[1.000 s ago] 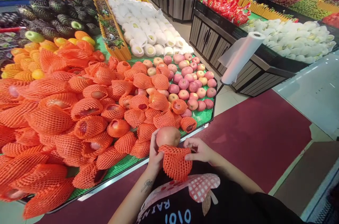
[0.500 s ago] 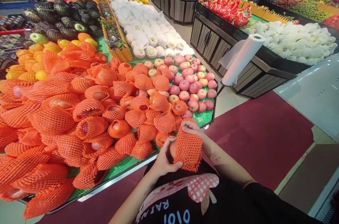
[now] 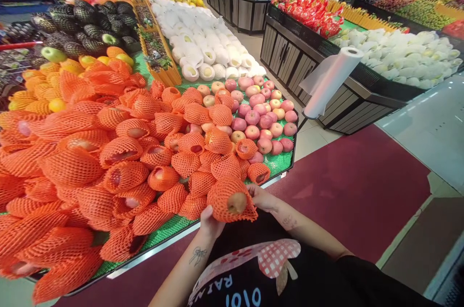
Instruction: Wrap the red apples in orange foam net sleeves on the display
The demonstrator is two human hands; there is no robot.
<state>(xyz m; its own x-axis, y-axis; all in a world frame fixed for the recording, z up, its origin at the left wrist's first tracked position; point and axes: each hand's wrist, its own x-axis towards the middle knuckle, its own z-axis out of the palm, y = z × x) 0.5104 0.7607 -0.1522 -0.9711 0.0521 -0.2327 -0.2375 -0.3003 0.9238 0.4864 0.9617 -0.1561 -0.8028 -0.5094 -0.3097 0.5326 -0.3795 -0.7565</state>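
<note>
The left-hand grip (image 3: pixel 211 223), curled part-open, holds a round tan-orange fruit (image 3: pixel 237 203) in an orange foam-net sleeve (image 3: pixel 222 195); the right-hand grip (image 3: pixel 260 197), fingertips partly hidden, grasps its right side. Beyond both lie orange-netted fruits (image 3: pixel 172 198).

Head-worn view, facing forward and down, hands (image 3: pixel 211 226) close

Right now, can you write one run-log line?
left fingers: holding netted fruit; right fingers: touching orange net; fruit: partly bare
</note>
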